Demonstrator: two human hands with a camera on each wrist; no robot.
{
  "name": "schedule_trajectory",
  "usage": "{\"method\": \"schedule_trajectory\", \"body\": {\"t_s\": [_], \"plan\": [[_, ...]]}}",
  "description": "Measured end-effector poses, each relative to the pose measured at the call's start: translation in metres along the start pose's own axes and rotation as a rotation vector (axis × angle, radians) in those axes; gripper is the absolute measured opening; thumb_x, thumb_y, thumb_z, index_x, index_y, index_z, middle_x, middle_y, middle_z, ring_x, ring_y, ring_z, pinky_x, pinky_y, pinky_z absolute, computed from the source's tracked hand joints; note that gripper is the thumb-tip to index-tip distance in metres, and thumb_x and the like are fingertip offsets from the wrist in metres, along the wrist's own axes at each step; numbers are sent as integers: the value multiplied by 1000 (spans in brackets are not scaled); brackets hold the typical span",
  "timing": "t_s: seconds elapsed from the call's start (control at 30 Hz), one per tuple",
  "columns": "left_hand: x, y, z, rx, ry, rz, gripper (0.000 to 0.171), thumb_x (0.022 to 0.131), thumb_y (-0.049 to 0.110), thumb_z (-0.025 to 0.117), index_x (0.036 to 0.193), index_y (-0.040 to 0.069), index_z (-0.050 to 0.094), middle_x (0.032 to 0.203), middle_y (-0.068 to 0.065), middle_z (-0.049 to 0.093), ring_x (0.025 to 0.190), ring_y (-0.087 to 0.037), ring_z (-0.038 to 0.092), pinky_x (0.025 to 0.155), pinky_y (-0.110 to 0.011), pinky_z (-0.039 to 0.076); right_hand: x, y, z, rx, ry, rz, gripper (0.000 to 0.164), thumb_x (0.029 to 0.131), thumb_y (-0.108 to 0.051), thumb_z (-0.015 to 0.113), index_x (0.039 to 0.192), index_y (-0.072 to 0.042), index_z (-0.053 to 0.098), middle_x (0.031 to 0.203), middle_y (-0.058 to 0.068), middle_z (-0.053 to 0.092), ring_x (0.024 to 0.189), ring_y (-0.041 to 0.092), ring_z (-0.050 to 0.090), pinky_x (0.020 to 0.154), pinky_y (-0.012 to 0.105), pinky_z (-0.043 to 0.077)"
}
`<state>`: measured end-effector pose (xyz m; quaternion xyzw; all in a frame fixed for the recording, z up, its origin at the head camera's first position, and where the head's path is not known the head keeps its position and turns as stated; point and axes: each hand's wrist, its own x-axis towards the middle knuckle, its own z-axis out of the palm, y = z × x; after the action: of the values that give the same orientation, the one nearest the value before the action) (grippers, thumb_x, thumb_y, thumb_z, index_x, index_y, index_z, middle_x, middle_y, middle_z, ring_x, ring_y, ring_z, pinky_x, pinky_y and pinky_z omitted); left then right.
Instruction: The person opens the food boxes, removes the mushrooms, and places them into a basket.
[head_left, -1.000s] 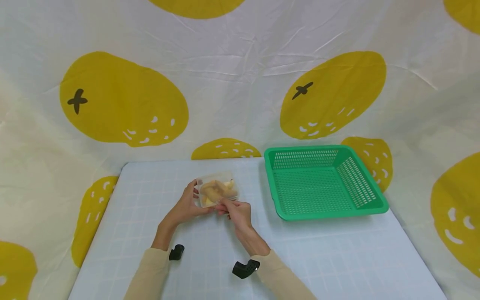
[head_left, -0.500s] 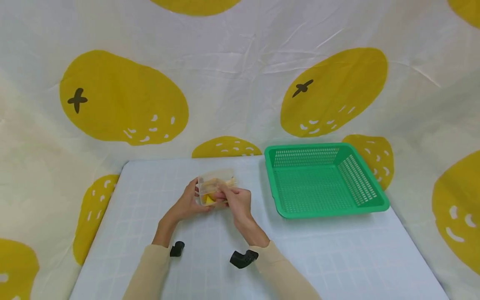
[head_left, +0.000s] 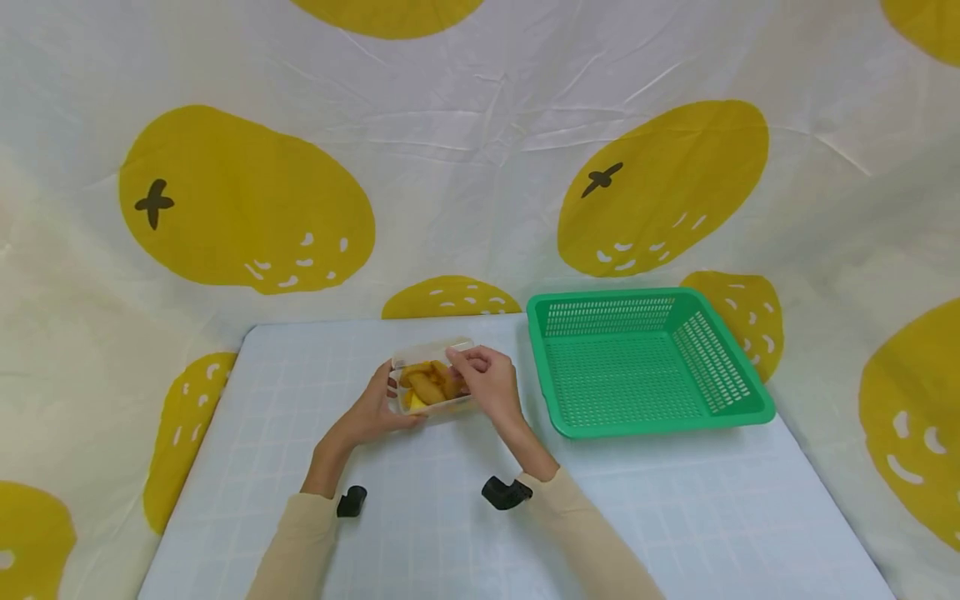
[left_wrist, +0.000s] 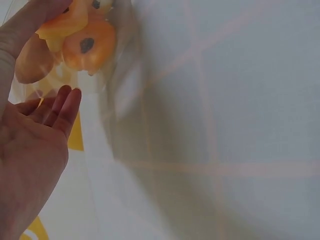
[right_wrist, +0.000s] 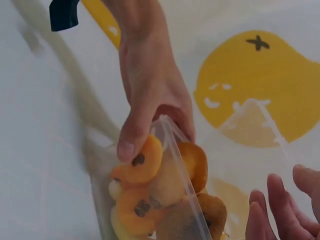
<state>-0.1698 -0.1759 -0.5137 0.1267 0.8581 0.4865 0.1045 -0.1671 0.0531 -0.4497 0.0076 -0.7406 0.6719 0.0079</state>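
Note:
A clear plastic box (head_left: 447, 407) with orange-yellow fruits (head_left: 426, 387) like loquats in it is at the middle left of the table. My left hand (head_left: 369, 414) holds its left end, thumb along the near side and fingers behind. In the right wrist view, that thumb (right_wrist: 131, 137) presses the wall beside the fruits. The box's clear lid (head_left: 431, 352) is tilted up at the back. My right hand (head_left: 491, 383) holds the lid's right part, thumb and fingertips at its edge. In the right wrist view, the right fingers (right_wrist: 280, 200) are partly cut off by the frame.
A green plastic basket (head_left: 622, 383) with slotted walls stands to the right of the box, close to the right hand. A pale checked cloth (head_left: 405, 517) covers the table. Behind hangs a white curtain (head_left: 465, 192) with yellow fruit prints.
The lid has swung up and back off the fruits, raised by my right hand, which moved from the box's near edge to its back right. My left hand stays on the box.

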Motion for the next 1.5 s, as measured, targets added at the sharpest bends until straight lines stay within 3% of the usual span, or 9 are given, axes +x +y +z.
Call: {"method": "schedule_trajectory", "body": {"t_s": [0.13,0.27,0.4,0.67,0.8,1.0,1.23,1.37,1.5], "plan": [[-2,0,-3,2,-8,13,101,81,21,90,155,2,24,144,-19,38,121,-37,45,100,-53,44,10,-1,-2,-82,99,-16,46,89,-39,82,112,-5,60,86,10,69,77,25,67,65,31,57],[-3,0,-3,-8,-13,21,102,81,20,89,156,1,23,151,-18,34,123,-37,44,101,-53,43,21,-1,0,-123,85,-83,47,93,-37,78,126,-6,63,96,8,67,88,22,66,80,34,57],[-4,1,-3,-25,-29,5,105,82,19,89,158,2,19,153,-17,32,123,-37,43,100,-51,43,31,1,2,-148,84,-143,38,98,-34,71,124,-6,68,101,10,70,96,25,66,92,39,56],[-8,3,-9,-3,-67,-135,115,84,43,85,165,17,8,155,-12,31,113,-29,50,88,-38,48,46,-1,4,-199,119,-179,37,101,-34,67,121,-3,70,109,13,66,105,27,65,94,39,56],[-6,5,-10,-99,46,-117,86,99,44,67,164,11,20,156,-15,34,110,-27,56,86,-32,51,52,-6,6,-210,117,-181,38,101,-36,67,116,-2,71,114,13,68,106,28,66,95,39,54],[3,14,-3,-314,277,-76,45,110,19,50,149,-4,46,134,-26,49,88,-21,60,73,-18,53,64,-9,10,-237,142,-173,38,102,-37,66,113,-1,71,110,13,72,103,29,67,96,39,52],[13,25,7,-342,426,-160,35,107,7,52,139,-8,56,118,-22,54,77,-19,60,65,-14,51,74,-4,9,-252,125,-188,36,108,-33,55,117,-3,72,104,15,71,96,29,67,90,41,56],[15,27,11,-356,470,-191,34,106,9,56,136,-7,60,110,-18,56,79,-29,62,62,-14,50,75,0,7,-244,109,-189,35,110,-26,50,110,2,71,98,22,68,89,32,69,82,40,60],[15,26,13,-365,495,-207,32,105,10,60,131,-8,62,108,-18,58,76,-25,63,62,-13,51,73,8,6,-241,98,-154,35,110,-21,50,104,7,71,95,25,68,89,35,70,78,37,61]]}}
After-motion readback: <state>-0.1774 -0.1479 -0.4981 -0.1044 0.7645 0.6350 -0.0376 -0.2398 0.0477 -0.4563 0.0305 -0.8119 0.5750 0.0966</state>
